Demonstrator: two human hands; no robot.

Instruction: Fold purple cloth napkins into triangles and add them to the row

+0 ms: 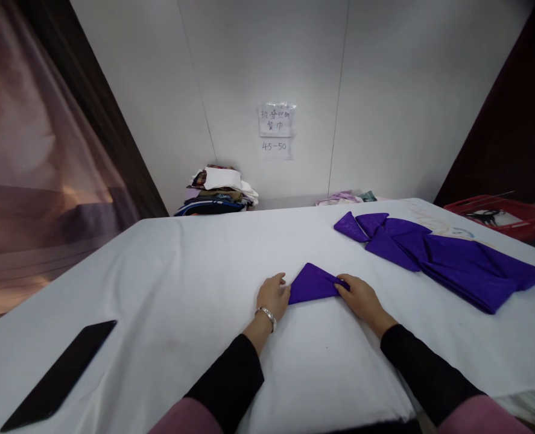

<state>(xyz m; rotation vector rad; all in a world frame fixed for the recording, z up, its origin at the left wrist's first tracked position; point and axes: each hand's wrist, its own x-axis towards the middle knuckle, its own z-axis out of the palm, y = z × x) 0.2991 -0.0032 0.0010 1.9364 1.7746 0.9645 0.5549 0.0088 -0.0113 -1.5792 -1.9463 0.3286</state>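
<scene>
A small purple napkin (313, 284), folded into a low triangle-like shape with a blunt top, lies flat on the white-covered table. My right hand (361, 298) pinches its right corner between thumb and fingers. At the left corner, my left hand (272, 295) rests with its fingers slightly bent and apart, the fingertips right at the napkin's edge; a firm hold does not show there. A silver bracelet (267, 316) circles my left wrist. Farther to the right lie more purple napkins (452, 259), some folded small and one long and loosely spread.
A dark flat slab (61, 374) lies at the table's left front. Behind the table's far edge are piled folded clothes (219, 190) and some pink cloth (339, 198). A red basket (527, 226) stands at the right. Handwritten paper signs (276, 129) hang on the wall.
</scene>
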